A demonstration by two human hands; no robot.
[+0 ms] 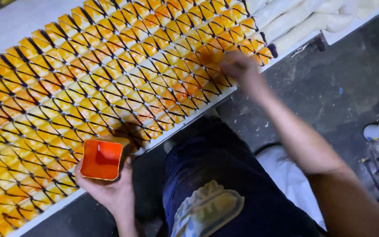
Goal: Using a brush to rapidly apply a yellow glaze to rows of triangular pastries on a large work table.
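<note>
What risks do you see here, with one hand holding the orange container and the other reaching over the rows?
1. The left hand holds the open orange container at the table edge; tilted, it might spill.
2. The right hand reaches over tightly packed yellow-orange pieces; it might knock neighbouring ones out of line.
</note>
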